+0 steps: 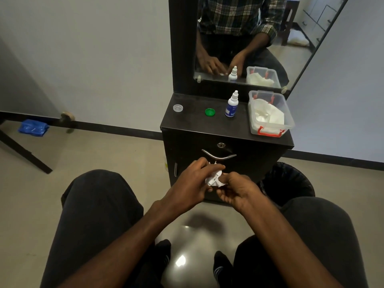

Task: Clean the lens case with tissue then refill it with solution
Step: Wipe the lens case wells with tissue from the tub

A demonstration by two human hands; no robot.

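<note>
While both hands pinch, lens case [214,178] between left hand [192,183], right hand [236,190]

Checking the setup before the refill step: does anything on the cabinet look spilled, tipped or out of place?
Nothing stands out. The solution bottle stands upright and capped, the green cap and clear cap lie apart on the cabinet top, and the tissue box sits squarely. No spill shows.

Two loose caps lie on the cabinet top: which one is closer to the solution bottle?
The green cap, just left of the solution bottle. The clear cap lies farther left, near the cabinet top's left edge.
</note>
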